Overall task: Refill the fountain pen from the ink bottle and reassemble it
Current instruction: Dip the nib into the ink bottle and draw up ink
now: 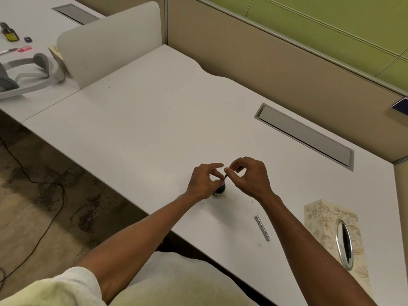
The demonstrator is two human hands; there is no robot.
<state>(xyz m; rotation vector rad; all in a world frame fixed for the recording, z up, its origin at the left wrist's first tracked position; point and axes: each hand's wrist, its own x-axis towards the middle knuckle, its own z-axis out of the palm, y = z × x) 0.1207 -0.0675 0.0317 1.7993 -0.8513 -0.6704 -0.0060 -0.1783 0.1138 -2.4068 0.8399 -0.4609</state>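
Note:
A small dark ink bottle [219,189] stands on the white desk [154,120]. My left hand [204,183] curls around the bottle's left side and holds it. My right hand [249,177] pinches the upper end of a thin pen section [224,177] with thumb and fingertips; the section slants down into the bottle's mouth, its lower tip hidden. A slim metal pen barrel [262,228] lies loose on the desk, near my right forearm.
A floral tissue box [326,224] sits at the desk's right front. A grey cable hatch [304,135] is set into the desk behind my hands. On the neighbouring desk lie headphones [28,74], another bottle [10,33] and a red pen [23,49].

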